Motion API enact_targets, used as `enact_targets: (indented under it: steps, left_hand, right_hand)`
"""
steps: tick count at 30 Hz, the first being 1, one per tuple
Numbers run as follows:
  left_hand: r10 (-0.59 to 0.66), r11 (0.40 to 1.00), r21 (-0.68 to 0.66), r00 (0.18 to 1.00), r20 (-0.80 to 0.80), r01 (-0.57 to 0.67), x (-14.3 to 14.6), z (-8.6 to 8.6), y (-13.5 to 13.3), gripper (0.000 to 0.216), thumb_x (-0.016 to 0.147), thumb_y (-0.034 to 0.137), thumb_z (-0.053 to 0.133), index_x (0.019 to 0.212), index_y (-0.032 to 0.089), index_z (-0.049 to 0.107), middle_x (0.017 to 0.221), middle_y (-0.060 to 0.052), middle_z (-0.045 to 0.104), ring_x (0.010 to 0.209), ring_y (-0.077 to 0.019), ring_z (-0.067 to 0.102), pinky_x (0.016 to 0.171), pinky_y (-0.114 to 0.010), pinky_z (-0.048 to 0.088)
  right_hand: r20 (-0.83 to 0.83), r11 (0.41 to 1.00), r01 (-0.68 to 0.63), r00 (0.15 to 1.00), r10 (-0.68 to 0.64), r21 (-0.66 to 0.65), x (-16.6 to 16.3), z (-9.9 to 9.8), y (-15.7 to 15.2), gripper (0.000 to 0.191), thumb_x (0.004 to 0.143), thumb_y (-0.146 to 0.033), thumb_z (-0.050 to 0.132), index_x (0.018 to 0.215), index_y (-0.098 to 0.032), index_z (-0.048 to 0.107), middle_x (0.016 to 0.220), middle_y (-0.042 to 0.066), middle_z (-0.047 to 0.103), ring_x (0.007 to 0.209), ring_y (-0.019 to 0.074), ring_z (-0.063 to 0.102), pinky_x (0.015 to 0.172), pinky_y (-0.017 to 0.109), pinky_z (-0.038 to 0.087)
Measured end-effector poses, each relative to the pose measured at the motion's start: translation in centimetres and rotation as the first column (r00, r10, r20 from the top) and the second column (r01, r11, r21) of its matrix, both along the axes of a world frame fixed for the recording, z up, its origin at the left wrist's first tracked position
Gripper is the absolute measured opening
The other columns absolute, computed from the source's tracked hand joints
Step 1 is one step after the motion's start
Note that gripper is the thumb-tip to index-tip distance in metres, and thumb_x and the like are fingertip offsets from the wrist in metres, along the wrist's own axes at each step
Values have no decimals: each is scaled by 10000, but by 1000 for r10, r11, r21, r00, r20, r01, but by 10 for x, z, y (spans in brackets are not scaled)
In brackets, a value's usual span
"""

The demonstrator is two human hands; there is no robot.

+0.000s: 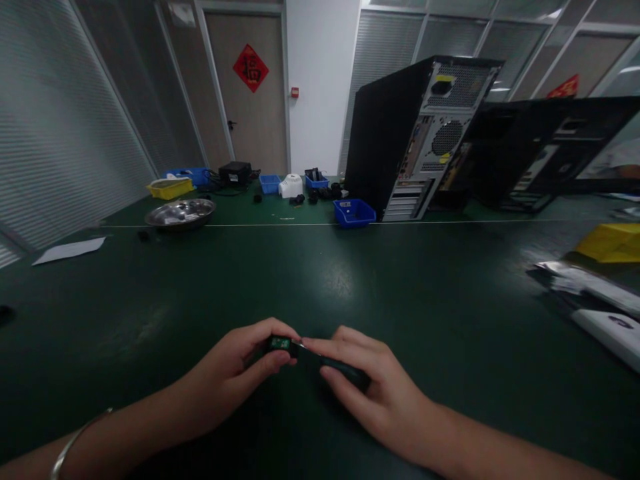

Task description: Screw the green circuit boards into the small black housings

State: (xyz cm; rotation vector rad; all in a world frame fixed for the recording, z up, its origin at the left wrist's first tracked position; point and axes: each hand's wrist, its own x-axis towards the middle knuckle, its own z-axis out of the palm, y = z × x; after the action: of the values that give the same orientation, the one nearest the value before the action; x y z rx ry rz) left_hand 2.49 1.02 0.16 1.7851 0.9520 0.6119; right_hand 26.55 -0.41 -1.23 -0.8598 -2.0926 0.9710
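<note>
My left hand [233, 373] is closed on a small black part with a green circuit board [281, 343], pinched between thumb and fingers. My right hand [385, 387] is wrapped round a dark-handled tool with a thin metal blade [350, 375]; its exact kind is not clear. The index finger lies along the metal, whose tip reaches the right edge of the small part. Fingertips hide the spot where tip and part meet. Both hands are low over the green tabletop [280, 287], near the front.
A steel bowl [181, 212] stands at the back left, near a paper sheet [70, 250]. Behind the white line are a blue bin [354, 213], a white device [291, 186] and a computer tower [385, 133]. White boxes [610, 337] lie at the right; another person's arm shows far right.
</note>
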Motion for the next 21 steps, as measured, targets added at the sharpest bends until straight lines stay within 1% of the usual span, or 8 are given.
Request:
enact_targets:
  steps: [3, 6, 9, 12, 15, 18, 21]
  left_hand:
    - [4, 996, 95, 999, -51, 1, 1, 4, 1, 183, 959, 229, 533, 1100, 226, 649, 998, -32, 699, 940, -199, 655, 846, -302, 491]
    - [12, 983, 185, 992, -123, 11, 1, 5, 0, 190, 949, 213, 536, 1095, 217, 657, 1027, -45, 710, 963, -212, 654, 859, -313, 490]
    - [13, 973, 228, 988, -152, 22, 0, 3, -2, 203, 956, 218, 528, 1117, 236, 651, 1034, -39, 712, 962, -211, 655, 853, -306, 492]
    - [8, 970, 240, 990, -141, 26, -1, 1, -3, 216, 957, 219, 532, 1137, 255, 645, 1047, -34, 716, 972, -212, 656, 862, -301, 490]
    - [1, 971, 237, 994, -112, 25, 0, 2, -3, 201, 954, 214, 534, 1113, 246, 654, 1027, -39, 723, 951, -214, 661, 843, -292, 490]
    - [9, 976, 217, 998, -66, 5, 2, 2, -4, 185, 959, 230, 526, 1090, 233, 657, 953, -37, 723, 844, -196, 662, 759, -270, 491]
    - [26, 988, 154, 1000, 5, -27, 4, 1, -5, 181, 964, 260, 520, 1073, 221, 660, 891, -34, 704, 733, -170, 630, 680, -254, 481]
  right_hand:
    - [5, 1000, -2, 1000, 2, 0, 0, 0, -1, 382, 957, -164, 521, 1324, -241, 592, 940, 57, 613, 825, 173, 594, 721, 306, 479]
    - [8, 1000, 6, 1000, -6, 9, 0, 1, -1, 386, 947, -157, 528, 1320, -232, 597, 937, 58, 616, 822, 174, 593, 719, 307, 480]
    - [11, 1000, -11, 1000, 10, 15, 1, 1, -1, 393, 946, -152, 527, 1325, -233, 592, 936, 57, 614, 819, 175, 591, 713, 306, 475]
    - [11, 1000, -27, 1000, 27, 13, 1, 2, -2, 392, 946, -152, 529, 1323, -234, 595, 928, 56, 612, 809, 174, 589, 703, 305, 468]
    - [-5, 1000, -20, 1000, 20, 10, 0, 2, -3, 387, 946, -156, 530, 1320, -229, 598, 924, 60, 614, 817, 179, 589, 713, 313, 471]
    - [-37, 1000, -23, 999, 24, 17, -1, 1, -3, 387, 949, -157, 527, 1323, -233, 596, 923, 61, 618, 813, 176, 590, 705, 308, 468]
    - [-64, 999, -11, 998, 13, 33, -2, 0, -3, 390, 952, -158, 529, 1325, -249, 594, 911, 53, 624, 804, 170, 585, 693, 297, 459]
